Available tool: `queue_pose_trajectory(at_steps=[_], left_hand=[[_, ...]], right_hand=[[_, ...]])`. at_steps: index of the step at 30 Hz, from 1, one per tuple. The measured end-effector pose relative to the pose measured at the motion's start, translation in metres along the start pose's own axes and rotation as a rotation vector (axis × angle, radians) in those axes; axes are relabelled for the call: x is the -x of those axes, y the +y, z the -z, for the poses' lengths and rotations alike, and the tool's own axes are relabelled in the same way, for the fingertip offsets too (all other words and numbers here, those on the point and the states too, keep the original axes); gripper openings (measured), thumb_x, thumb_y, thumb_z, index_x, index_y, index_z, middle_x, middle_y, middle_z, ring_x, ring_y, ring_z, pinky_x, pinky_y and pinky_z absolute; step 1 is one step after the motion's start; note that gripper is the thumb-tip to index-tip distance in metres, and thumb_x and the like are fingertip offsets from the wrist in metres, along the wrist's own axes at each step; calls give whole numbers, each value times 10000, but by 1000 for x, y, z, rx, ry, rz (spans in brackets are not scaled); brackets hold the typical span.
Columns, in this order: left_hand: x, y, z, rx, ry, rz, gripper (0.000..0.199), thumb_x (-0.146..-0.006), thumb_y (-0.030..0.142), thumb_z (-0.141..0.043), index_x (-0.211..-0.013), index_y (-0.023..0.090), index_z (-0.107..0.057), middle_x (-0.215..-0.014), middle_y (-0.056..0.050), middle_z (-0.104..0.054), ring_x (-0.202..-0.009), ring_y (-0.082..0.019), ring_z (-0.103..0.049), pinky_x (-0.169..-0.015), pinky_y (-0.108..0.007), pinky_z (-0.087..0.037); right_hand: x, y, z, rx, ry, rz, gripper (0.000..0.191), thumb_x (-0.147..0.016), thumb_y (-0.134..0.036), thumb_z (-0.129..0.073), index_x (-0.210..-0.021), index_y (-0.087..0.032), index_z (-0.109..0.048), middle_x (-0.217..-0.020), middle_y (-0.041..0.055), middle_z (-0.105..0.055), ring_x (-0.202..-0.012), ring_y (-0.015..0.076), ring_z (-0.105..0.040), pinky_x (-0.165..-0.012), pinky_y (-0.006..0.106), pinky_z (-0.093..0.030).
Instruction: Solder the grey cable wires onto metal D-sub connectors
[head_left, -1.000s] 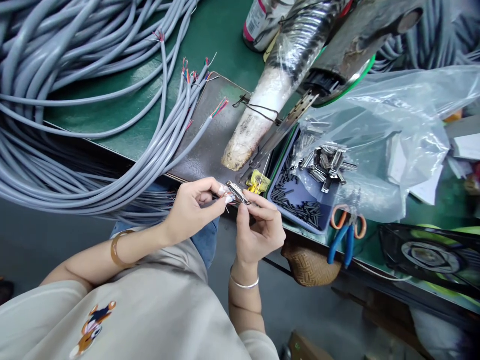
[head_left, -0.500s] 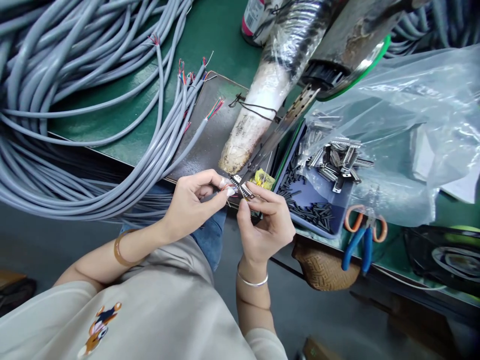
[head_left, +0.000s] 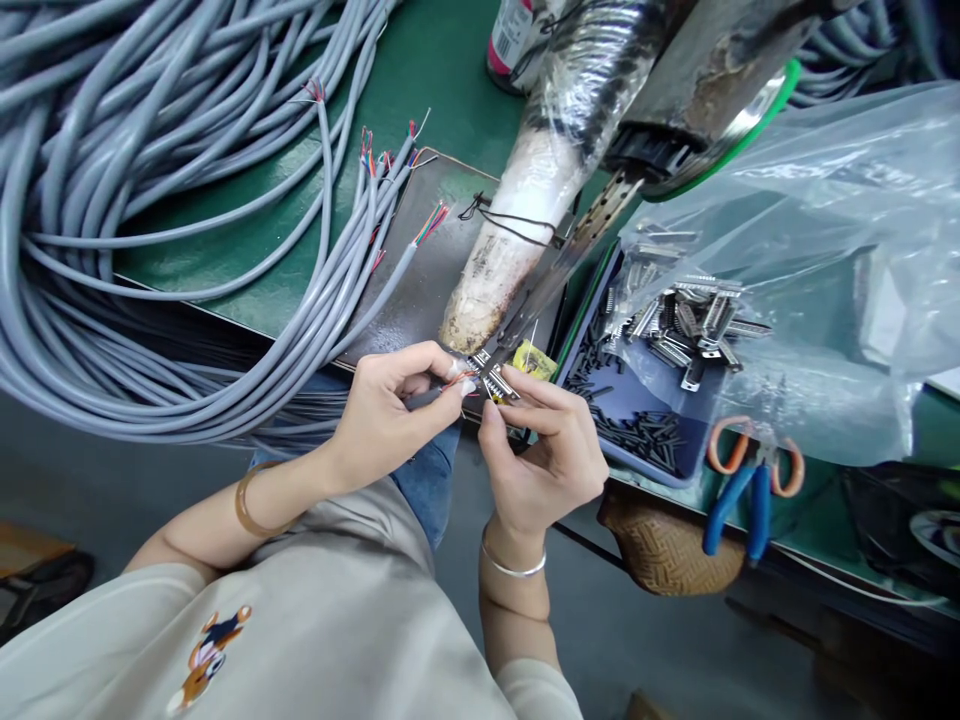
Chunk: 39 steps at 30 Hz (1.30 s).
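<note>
My left hand (head_left: 394, 405) pinches the stripped end of a grey cable, its thin coloured wires (head_left: 461, 378) showing at the fingertips. White coverings wrap the thumb and index fingertips. Close beside it, my right hand (head_left: 544, 430) is closed on a metal connector (head_left: 497, 380) with a row of pins. The wires reach the connector's near side; whether they are joined is too small to tell. Just above the connector lies the tip of a dark metal soldering tool (head_left: 517, 320), beside a thick, plastic-wrapped duct (head_left: 476, 290). A yellow piece (head_left: 534, 362) sits behind my right fingers.
Bundled grey cables (head_left: 247, 390) fill the left. On the right stand a blue tray (head_left: 645, 462) of black tubes and metal connectors (head_left: 705, 320), a clear plastic bag (head_left: 832, 260), orange-handled scissors (head_left: 789, 470) and blue-handled cutters (head_left: 739, 505). A grey plate (head_left: 435, 270) lies behind my hands.
The view has shifted slightly, so the tray and tools appear further right. My right hand sits a little further from my left, and more of the connector shows between them.
</note>
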<state>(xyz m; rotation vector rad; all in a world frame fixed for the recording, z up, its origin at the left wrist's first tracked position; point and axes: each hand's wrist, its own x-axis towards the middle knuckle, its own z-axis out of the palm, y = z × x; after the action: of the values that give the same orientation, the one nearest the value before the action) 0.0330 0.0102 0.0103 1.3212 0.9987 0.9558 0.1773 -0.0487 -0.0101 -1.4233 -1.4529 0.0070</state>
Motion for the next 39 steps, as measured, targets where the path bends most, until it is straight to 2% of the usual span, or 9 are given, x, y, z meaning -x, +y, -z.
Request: queue_pose_trajectory(at_steps=[6, 13, 18, 20, 26, 29, 33, 36, 39], left_hand=[[-1, 0, 0, 35, -10, 35, 107, -811, 194, -734, -741, 161, -660, -653, -4, -634, -521, -78, -498, -474, -202, -379], [0, -2, 1, 56, -31, 99, 138, -775, 206, -775, -736, 157, -652, -647, 3, -630, -481, -52, -424, -441, -192, -320], [4, -4, 1, 41, -2, 21, 135, -756, 218, -811, -755, 153, -692, -650, -10, -656, -500, -64, -467, -443, -189, -347], [6, -5, -1, 31, 30, -18, 128, -784, 224, -788, -747, 151, -690, -647, -12, -660, -499, -65, -478, -446, -187, -360], [6, -9, -6, -83, 109, -171, 90, -810, 157, -701, -732, 141, -657, -664, -7, -678, -479, -43, -442, -449, -171, -355], [4, -10, -7, -139, 129, -268, 88, -819, 129, -680, -737, 139, -651, -704, -5, -708, -462, -26, -396, -447, -167, -344], [3, -13, -7, -192, 137, -329, 79, -831, 98, -671, -760, 133, -660, -742, -15, -731, -495, -31, -441, -478, -164, -374], [2, -13, -6, -146, 127, -286, 70, -835, 120, -688, -767, 130, -672, -752, -28, -732, -510, -39, -465, -488, -169, -387], [2, -12, -4, -9, 56, -111, 89, -827, 182, -726, -765, 133, -685, -712, -34, -703, -524, -62, -509, -480, -179, -403]], right_hand=[[2, -1, 1, 16, 1, 9, 170, -847, -124, -784, -887, -239, -665, -1060, 22, -796, -948, 175, -773, -776, 318, -662], [8, 2, 2, 79, 16, 65, 174, -865, -127, -772, -915, -243, -652, -1041, 15, -806, -896, 156, -777, -758, 293, -647], [10, -3, 1, -92, 2, -143, 136, -887, -123, -744, -891, -226, -656, -1000, 18, -799, -917, 165, -779, -735, 292, -649], [11, -5, 1, -121, -16, -178, 128, -895, -122, -733, -894, -223, -656, -997, 16, -798, -924, 167, -781, -732, 295, -653], [11, -6, -2, 24, 24, 1, 184, -857, -72, -766, -914, -216, -666, -1021, 33, -807, -914, 150, -779, -805, 284, -648], [10, -6, -3, 76, 22, 45, 182, -859, -81, -769, -919, -216, -663, -1031, 42, -810, -902, 148, -777, -796, 276, -642], [8, -3, -4, 128, 19, 68, 169, -863, -111, -776, -897, -223, -654, -1037, 45, -808, -883, 152, -772, -768, 280, -636], [6, -2, -4, 83, 5, 29, 159, -868, -117, -771, -888, -224, -655, -1019, 33, -804, -884, 153, -769, -764, 287, -635], [4, -3, 1, -27, -28, -81, 136, -889, -106, -739, -905, -221, -667, -992, 23, -794, -880, 153, -766, -688, 269, -621]])
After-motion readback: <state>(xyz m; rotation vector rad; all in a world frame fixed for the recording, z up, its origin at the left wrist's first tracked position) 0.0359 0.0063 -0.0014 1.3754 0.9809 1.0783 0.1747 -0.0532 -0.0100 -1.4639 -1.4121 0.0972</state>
